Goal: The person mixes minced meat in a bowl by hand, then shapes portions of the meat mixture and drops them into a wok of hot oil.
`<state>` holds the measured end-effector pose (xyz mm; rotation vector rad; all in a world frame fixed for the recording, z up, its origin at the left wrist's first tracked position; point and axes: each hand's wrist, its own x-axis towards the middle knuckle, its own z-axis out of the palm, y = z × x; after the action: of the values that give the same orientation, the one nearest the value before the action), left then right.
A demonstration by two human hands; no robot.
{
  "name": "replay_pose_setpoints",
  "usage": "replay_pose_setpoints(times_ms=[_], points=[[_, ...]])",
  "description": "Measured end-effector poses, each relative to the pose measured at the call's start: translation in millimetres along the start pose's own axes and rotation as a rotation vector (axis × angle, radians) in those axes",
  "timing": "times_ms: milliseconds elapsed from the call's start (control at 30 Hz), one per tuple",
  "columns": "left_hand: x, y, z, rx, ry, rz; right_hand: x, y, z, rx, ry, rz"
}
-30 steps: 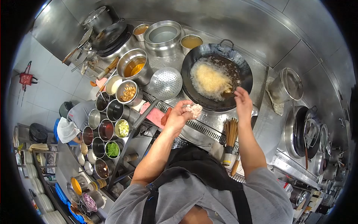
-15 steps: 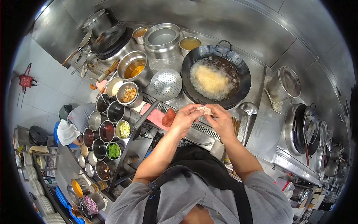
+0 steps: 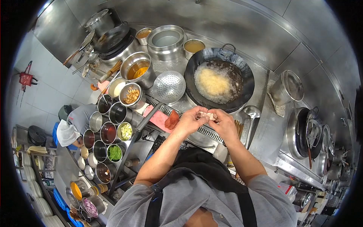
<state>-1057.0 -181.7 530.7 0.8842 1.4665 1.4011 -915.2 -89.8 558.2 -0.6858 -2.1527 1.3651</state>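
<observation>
Both hands meet just in front of the wok, pinching a pale, crumbly-looking lump (image 3: pixel 207 115) between their fingertips; its exact kind is unclear. My left hand (image 3: pixel 192 120) has it from one side, my right hand (image 3: pixel 222 122) from the other. Beyond them sits the dark wok (image 3: pixel 191 72), its oil bubbling around a pale golden frying mass (image 3: pixel 213 83). To the left of the wok lies a round perforated strainer (image 3: pixel 169 87). A reddish-brown cloth or pad (image 3: pixel 172 120) rests near my left wrist, and a ladle (image 3: pixel 252 112) lies to the right of my right hand.
Left of me, several metal pots hold ingredients, among them chopped green vegetables (image 3: pixel 115 153) and peeled garlic-like pieces (image 3: pixel 131 96). A bent co-worker (image 3: pixel 80 119) is beyond them. A large pot (image 3: pixel 166 53) stands behind the strainer. More woks (image 3: pixel 301 132) sit at right.
My fingers have shifted slightly on the pale lump, and the hands have dipped a little. The frying mass still bubbles in the wok.
</observation>
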Motion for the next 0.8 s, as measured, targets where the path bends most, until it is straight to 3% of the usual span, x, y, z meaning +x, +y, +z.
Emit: replay_pose_setpoints(times_ms=[200, 267, 500, 733, 800], points=[[4, -2, -3, -0.177, 0.039, -0.122, 2, 13, 1, -0.056, -0.018, -0.086], [7, -8, -4, -0.322, 0.14, -0.035, 5, 28, 1, 0.442, -0.067, 0.275], [8, -4, -11, -0.425, 0.095, -0.116, 10, 33, -7, 1.028, 0.14, 0.419], [6, -11, 1, -0.226, 0.047, -0.082, 9, 40, -2, 0.989, 0.151, 0.35], [9, -14, 3, -0.019, 0.078, 0.155, 8, 34, -1, 0.818, 0.125, 0.289]])
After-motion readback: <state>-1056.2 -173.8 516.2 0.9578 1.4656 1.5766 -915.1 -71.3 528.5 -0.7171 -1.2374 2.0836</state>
